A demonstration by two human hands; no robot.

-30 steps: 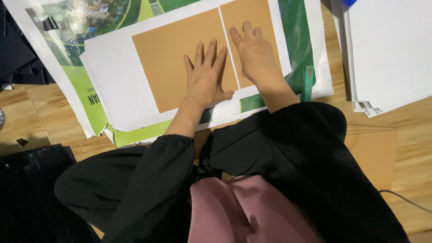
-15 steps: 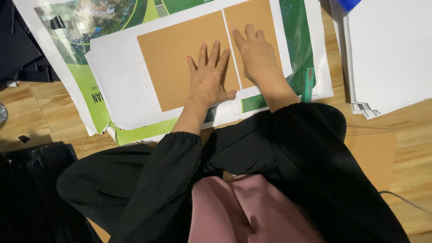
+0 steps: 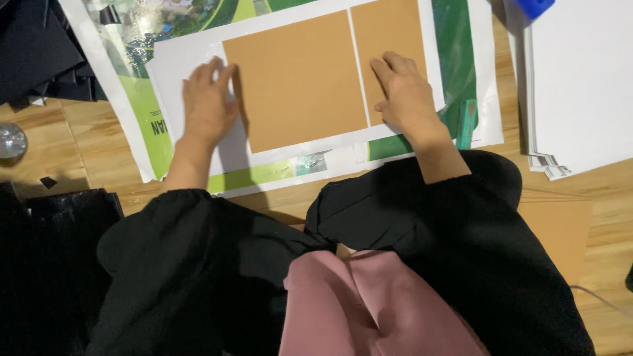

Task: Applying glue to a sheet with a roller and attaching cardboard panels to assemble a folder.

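Observation:
Two brown cardboard panels lie on a white sheet (image 3: 198, 59): a large square panel (image 3: 297, 79) and a narrower panel (image 3: 389, 33) to its right. My left hand (image 3: 208, 105) lies flat on the white sheet, fingers touching the left edge of the large panel. My right hand (image 3: 405, 95) presses flat on the lower part of the narrow panel. Neither hand holds anything.
Under the sheet lies a glossy green printed poster (image 3: 145, 112) on a wooden floor (image 3: 53, 151). A stack of white sheets (image 3: 580, 86) sits at the right, a blue object (image 3: 535, 6) above it. Dark material (image 3: 33, 53) lies at upper left. A brown board (image 3: 560, 224) is by my right elbow.
My left hand slid from the middle of the large panel out to its left edge. My right hand stays on the narrow panel.

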